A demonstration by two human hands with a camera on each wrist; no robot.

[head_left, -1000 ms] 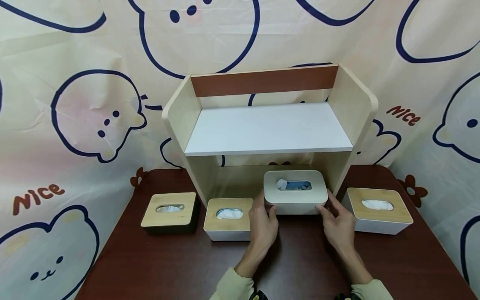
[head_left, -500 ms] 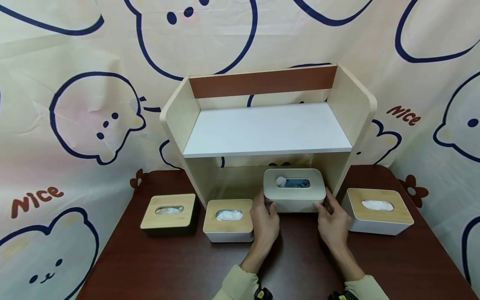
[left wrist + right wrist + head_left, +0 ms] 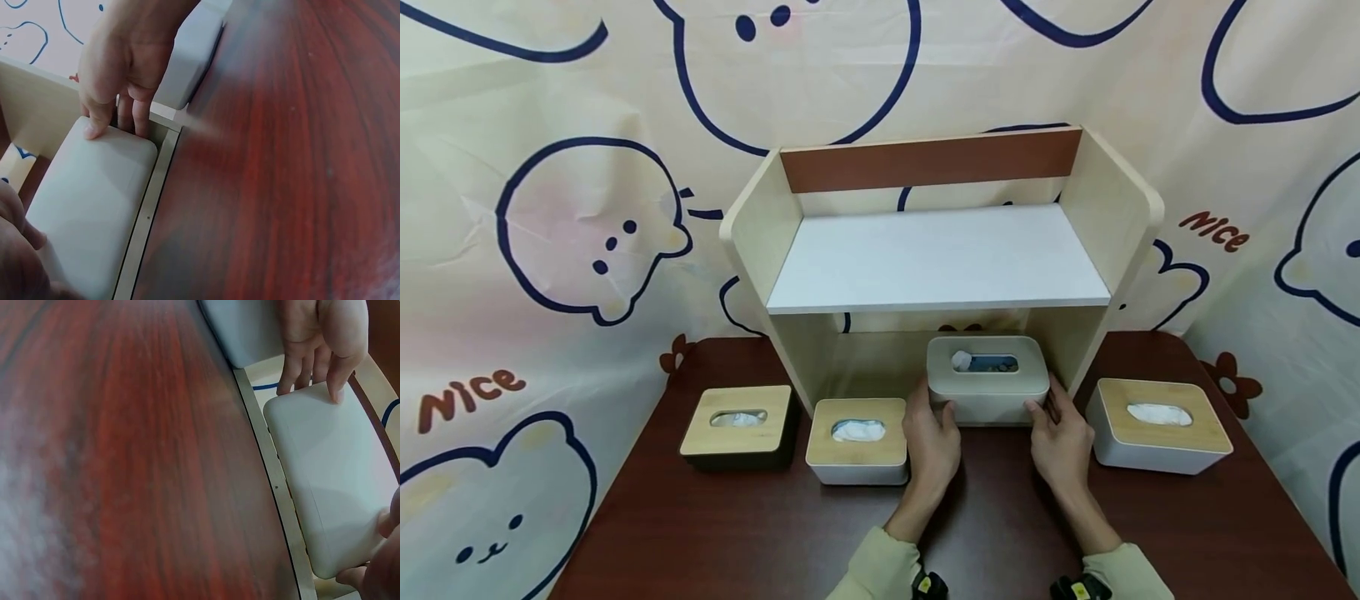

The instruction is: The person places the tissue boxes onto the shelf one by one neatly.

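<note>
Two hands (image 3: pixel 931 443) grip white tissue box (image 3: pixel 983 407) ends | shelf unit (image 3: pixel 940 258), lower right | wood-topped boxes (image 3: pixel 856 455) either side, on desk (image 3: pixel 1000 517)

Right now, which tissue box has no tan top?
The held box, between left hand and right hand: its top is pale. The dark-sided box, far-right box and box beside the left hand have tan tops.

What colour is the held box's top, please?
The box top is off-white, seen best in the head view.
</note>
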